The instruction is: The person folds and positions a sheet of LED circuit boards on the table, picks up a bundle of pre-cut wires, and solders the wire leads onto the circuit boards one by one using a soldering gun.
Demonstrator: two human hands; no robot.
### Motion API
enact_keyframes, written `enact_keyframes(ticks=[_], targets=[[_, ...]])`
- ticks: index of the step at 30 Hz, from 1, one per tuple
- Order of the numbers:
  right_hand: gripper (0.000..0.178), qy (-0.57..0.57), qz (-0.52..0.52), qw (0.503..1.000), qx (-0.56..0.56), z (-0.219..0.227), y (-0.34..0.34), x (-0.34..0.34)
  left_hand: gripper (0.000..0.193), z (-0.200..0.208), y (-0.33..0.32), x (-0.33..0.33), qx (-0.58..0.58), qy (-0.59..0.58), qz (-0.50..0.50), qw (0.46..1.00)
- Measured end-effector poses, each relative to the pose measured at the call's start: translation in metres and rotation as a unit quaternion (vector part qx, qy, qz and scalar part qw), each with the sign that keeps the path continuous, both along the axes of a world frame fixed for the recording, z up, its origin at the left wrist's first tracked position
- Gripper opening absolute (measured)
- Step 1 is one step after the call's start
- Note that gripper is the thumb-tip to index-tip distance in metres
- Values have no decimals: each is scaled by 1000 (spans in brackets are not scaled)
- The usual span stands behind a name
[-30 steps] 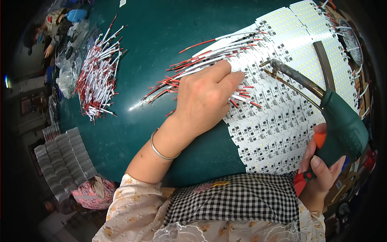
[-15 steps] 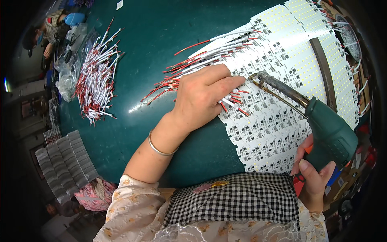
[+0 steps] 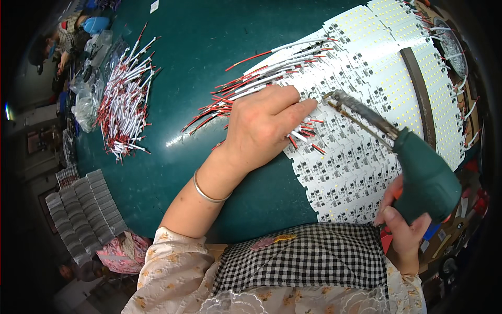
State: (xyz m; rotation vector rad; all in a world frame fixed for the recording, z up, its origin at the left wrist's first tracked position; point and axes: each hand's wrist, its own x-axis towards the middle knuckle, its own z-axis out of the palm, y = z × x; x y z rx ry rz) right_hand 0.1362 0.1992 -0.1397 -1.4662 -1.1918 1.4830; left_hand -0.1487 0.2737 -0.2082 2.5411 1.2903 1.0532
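Observation:
My right hand [image 3: 405, 233] grips the handle of a green soldering gun [image 3: 426, 180], low on the right. The gun's bent tip points up and left, just right of my left fingertips. My left hand [image 3: 266, 120] is closed over a sheet of white LED circuit boards [image 3: 348, 170], thumb and forefinger reaching toward the tip. Short red and white wires [image 3: 308, 137] stick out from under its fingers; whatever the fingertips pinch is hidden. Above this hand, a row of white wires with red ends [image 3: 261, 73] lies across the boards' left edge.
A heap of red and white wires [image 3: 125, 102] lies on the green table [image 3: 193, 47] at left, beside clear plastic bags [image 3: 86, 102]. A dark curved bar [image 3: 419, 94] rests on the boards. Grey stacked pieces [image 3: 86, 209] stand lower left. Another person [image 3: 65, 44] is at far left.
The soldering gun's tip has shifted slightly up and right, a little away from my left fingertips, while its body dipped slightly left. My left hand has barely moved.

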Motion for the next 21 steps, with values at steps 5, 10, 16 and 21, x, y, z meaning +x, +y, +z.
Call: enact_keyframes(ticks=[5, 10, 16, 21], targets=[[59, 60, -77, 995, 23, 14, 10, 2, 36, 5, -2, 3, 3, 9, 2, 1000], [69, 80, -66, 993, 62, 17, 16, 25, 27, 21, -4, 13, -11, 21, 11, 1000], [72, 58, -56, 995, 54, 36, 24, 39, 48, 42, 0, 24, -4, 21, 33, 999], [70, 67, -47, 996, 45, 29, 22, 39, 50, 29, 3, 28, -75, -60, 43, 994]])
